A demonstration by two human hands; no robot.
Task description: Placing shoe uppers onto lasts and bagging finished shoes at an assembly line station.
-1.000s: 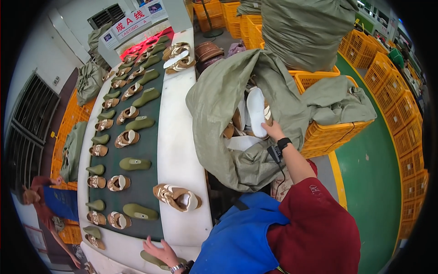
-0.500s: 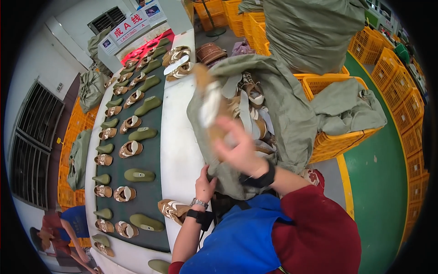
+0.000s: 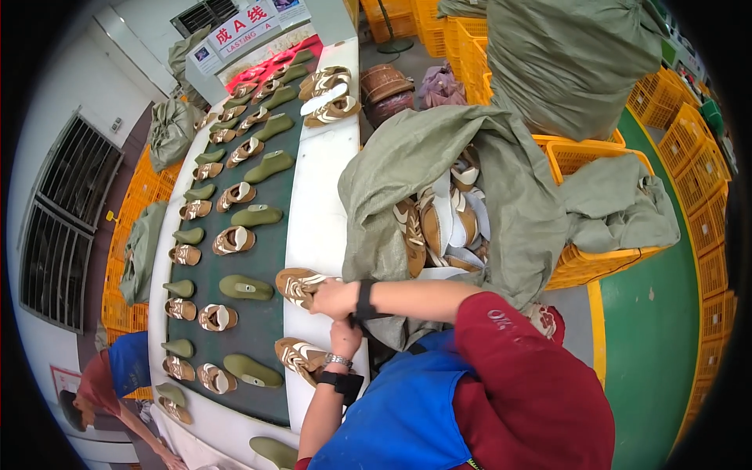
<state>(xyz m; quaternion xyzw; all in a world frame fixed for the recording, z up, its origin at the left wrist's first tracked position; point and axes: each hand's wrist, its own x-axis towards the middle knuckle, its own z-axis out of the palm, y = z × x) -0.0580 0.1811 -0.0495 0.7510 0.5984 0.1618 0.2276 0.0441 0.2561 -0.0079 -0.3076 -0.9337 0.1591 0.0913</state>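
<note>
My right hand (image 3: 334,300) is closed on the heel end of a tan shoe upper (image 3: 300,285) with white stripes, at the white edge of the conveyor table. Just below, my left hand (image 3: 345,338) looks closed; its fingertips are partly hidden by my right wrist, and what it holds cannot be made out. Beside it lies a second tan shoe upper (image 3: 299,357). To the right gapes a grey-green sack (image 3: 376,184) with several uppers (image 3: 435,223) and white insole-shaped pieces inside.
Rows of green shoe lasts (image 3: 251,287) and tan uppers stand on the dark conveyor belt (image 3: 262,321). More uppers (image 3: 329,110) lie at its far edge. Yellow crates (image 3: 595,266) and a full sack (image 3: 564,63) stand right. A co-worker (image 3: 117,376) bends at lower left.
My right hand has swung from above the sack down left to the table edge, bringing a shoe upper with it. My left hand has dropped slightly. The view has shifted a little.
</note>
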